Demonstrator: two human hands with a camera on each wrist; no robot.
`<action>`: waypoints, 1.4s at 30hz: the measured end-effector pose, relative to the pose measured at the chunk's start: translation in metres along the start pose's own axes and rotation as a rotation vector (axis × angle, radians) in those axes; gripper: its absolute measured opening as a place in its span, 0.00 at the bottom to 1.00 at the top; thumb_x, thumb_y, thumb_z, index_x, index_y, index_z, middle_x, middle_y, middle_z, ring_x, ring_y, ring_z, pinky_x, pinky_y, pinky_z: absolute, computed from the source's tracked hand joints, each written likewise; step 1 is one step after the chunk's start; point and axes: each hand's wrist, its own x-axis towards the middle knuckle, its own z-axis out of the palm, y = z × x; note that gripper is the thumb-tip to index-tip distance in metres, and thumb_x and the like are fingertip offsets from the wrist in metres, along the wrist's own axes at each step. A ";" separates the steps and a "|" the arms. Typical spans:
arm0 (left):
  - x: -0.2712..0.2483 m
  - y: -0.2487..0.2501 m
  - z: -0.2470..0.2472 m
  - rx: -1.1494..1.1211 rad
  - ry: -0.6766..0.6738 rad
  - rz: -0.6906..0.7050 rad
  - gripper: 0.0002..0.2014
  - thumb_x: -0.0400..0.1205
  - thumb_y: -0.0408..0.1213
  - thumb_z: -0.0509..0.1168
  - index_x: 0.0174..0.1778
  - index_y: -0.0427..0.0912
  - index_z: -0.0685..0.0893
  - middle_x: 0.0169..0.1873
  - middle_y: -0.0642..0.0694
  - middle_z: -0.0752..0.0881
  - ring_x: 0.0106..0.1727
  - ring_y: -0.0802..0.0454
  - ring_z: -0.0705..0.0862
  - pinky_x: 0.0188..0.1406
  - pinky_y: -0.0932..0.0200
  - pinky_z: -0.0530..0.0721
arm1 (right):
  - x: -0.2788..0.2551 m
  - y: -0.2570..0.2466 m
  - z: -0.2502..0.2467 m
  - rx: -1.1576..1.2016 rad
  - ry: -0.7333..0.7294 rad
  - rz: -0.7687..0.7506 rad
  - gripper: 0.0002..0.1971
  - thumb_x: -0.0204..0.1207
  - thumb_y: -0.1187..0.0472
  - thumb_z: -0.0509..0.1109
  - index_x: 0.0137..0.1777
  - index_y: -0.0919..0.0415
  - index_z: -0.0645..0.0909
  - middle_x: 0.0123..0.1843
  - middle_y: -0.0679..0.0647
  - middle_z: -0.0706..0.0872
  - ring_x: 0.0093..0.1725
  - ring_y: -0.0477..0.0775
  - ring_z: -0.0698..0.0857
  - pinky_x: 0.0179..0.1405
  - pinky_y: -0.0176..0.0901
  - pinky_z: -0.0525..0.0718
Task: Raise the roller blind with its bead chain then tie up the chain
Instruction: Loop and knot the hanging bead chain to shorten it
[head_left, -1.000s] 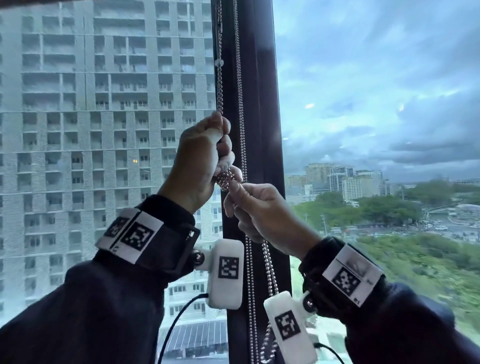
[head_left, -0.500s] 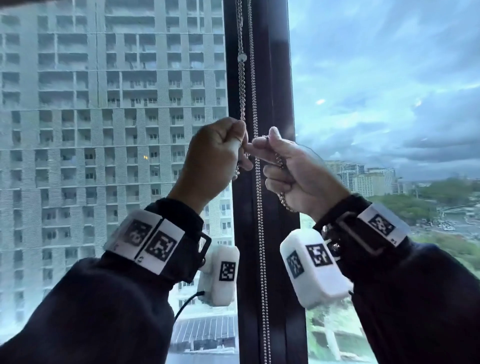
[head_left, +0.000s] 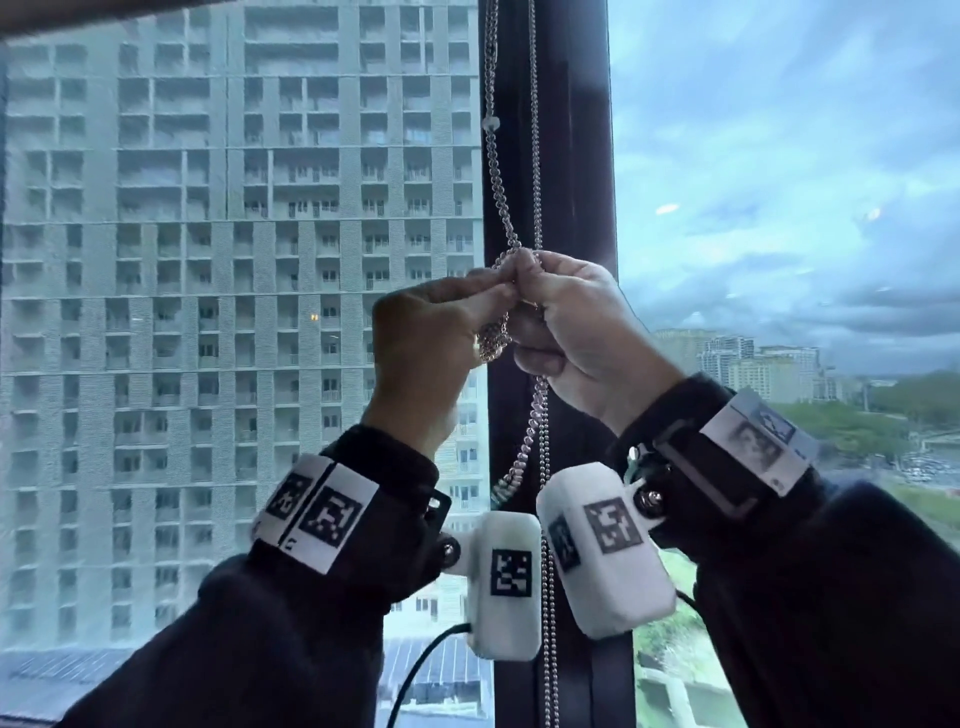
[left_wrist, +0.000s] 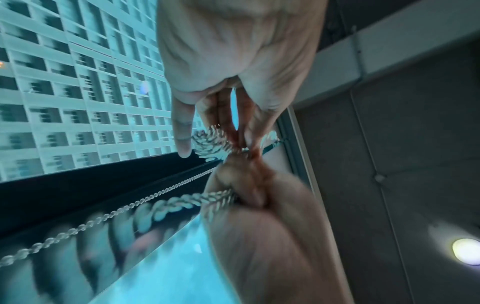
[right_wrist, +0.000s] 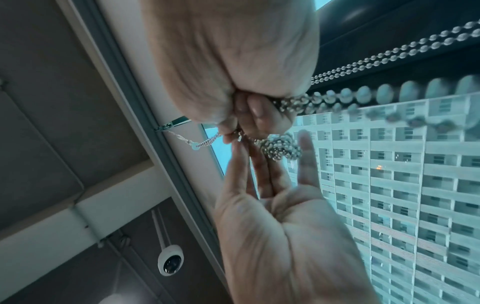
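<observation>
Chain hangs against the dark window frame, bunched into a knot between both hands. The left hand pinches the strand just above the knot with near-straight fingers; the right hand curls around the strands at the same spot. To tie well, I'd keep the loop taut and draw the knot snug without jerking the blind. No readable writing shows, only coded square markers on the wristbands.

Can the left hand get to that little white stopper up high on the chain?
Probably yes. The stopper sits on the chain above the left hand with nothing between, but that hand pinches the knot and must let go first.
</observation>
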 end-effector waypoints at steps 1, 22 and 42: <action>0.002 0.000 -0.002 -0.032 -0.001 -0.032 0.06 0.74 0.29 0.77 0.45 0.35 0.92 0.42 0.48 0.94 0.46 0.57 0.92 0.54 0.41 0.90 | 0.000 0.000 -0.002 0.048 0.001 0.011 0.15 0.90 0.60 0.58 0.40 0.59 0.76 0.26 0.47 0.83 0.12 0.39 0.62 0.11 0.28 0.59; 0.021 0.008 -0.001 -0.145 -0.384 -0.293 0.18 0.84 0.43 0.62 0.26 0.46 0.78 0.24 0.51 0.75 0.32 0.57 0.83 0.55 0.44 0.72 | 0.005 0.006 -0.037 0.086 -0.042 0.086 0.12 0.85 0.54 0.66 0.42 0.59 0.81 0.28 0.48 0.79 0.14 0.39 0.60 0.11 0.26 0.57; 0.025 -0.004 0.008 0.223 -0.194 -0.018 0.09 0.77 0.39 0.77 0.38 0.43 0.82 0.42 0.41 0.91 0.47 0.44 0.92 0.31 0.42 0.91 | -0.007 0.010 -0.036 -0.692 0.197 -0.436 0.06 0.77 0.68 0.77 0.52 0.62 0.93 0.41 0.42 0.92 0.39 0.36 0.89 0.41 0.28 0.84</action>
